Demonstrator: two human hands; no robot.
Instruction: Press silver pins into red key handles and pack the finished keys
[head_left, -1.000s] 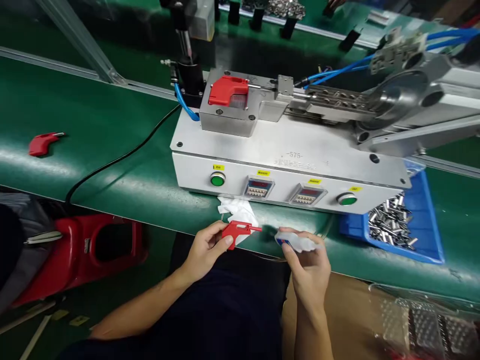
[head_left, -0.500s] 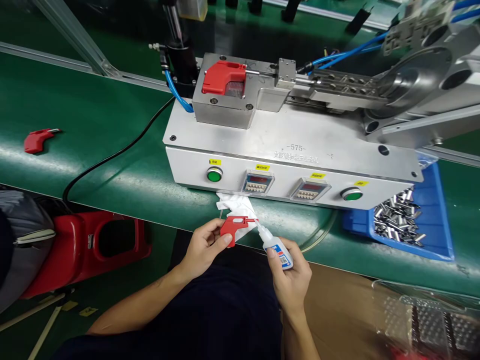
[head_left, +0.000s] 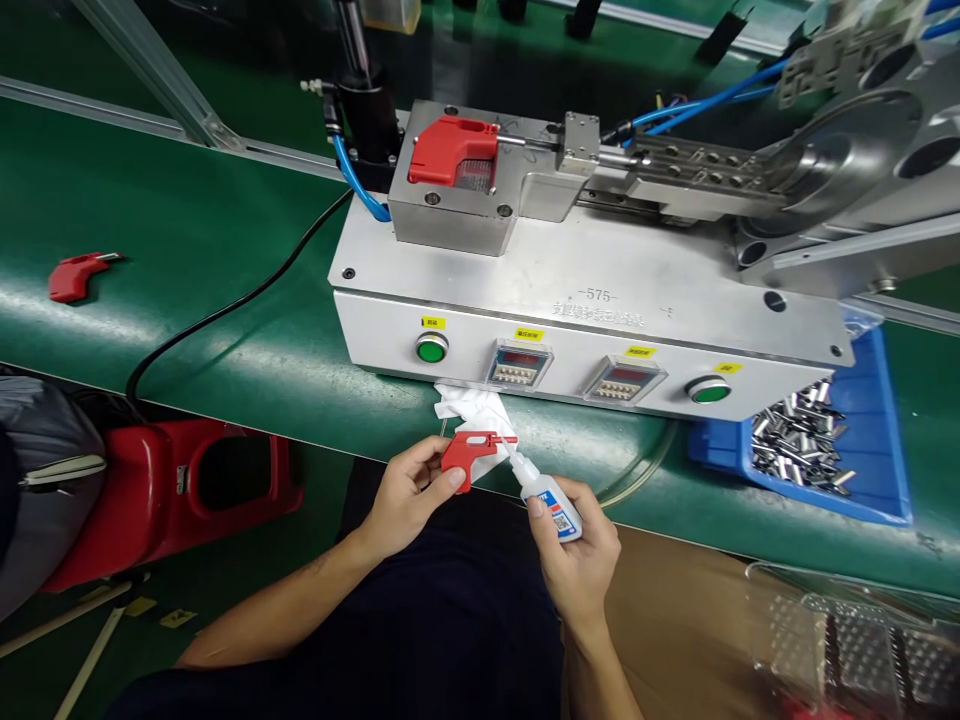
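Note:
Between the thumb and fingers of my left hand [head_left: 409, 495] is a red plastic pistol-shaped part [head_left: 463, 460], its thin prong pointing right. My right hand [head_left: 581, 545] grips a white glue bottle [head_left: 553, 503] with a blue and white label, tilted so its nozzle meets or nearly meets the prong; actual contact I cannot tell. Crumpled white tissue [head_left: 480, 405] lies on the bench behind the held part. A similar red part [head_left: 442, 150] sits in the metal fixture [head_left: 450, 228], against a steel rod. Another red part [head_left: 75, 278] with a metal tube lies far left.
A machine box [head_left: 585, 350] with green buttons and two counters stands just beyond my hands. At right, a blue bin [head_left: 870, 430] holds many small metal tubes. Clear plastic trays [head_left: 840, 630] are at lower right, a red stool [head_left: 172, 490] at left. A black cable [head_left: 225, 315] crosses the bench.
The glue bottle and my right hand have shifted slightly left, bringing the nozzle a little nearer the prong's side. My left hand stays almost still. The whole view has shifted slightly.

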